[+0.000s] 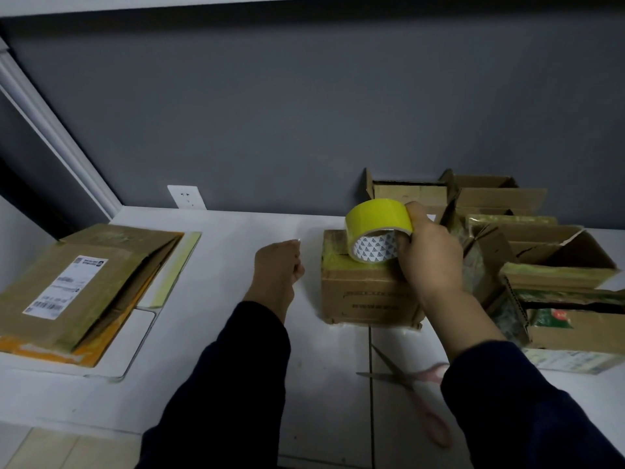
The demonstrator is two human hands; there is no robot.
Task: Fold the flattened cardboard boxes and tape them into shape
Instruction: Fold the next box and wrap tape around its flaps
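1. Flat boxes (84, 275) lie in a pile at the left of the frame, on the worktop (236, 333). They are not folded yet, so that work is left for you.
2. Folded boxes (548, 252) stand in a bunch at the right of the frame. Many have open tops and tape on them. I think a good part of the job is done.
3. The small box (365, 292) sits just right of the middle. It is in shape, with tape on its top.
4. Your right hand (429, 252) is wrapped round the yellow tape roll (378, 218). The roll is at the top of the small box.
5. Your left hand (279, 262) is just left of the small box, not touching it. Its fingers are curled in, and I see nothing in them.
6. The scissors (402, 377) lie at the lower right, partly hidden by your right sleeve.
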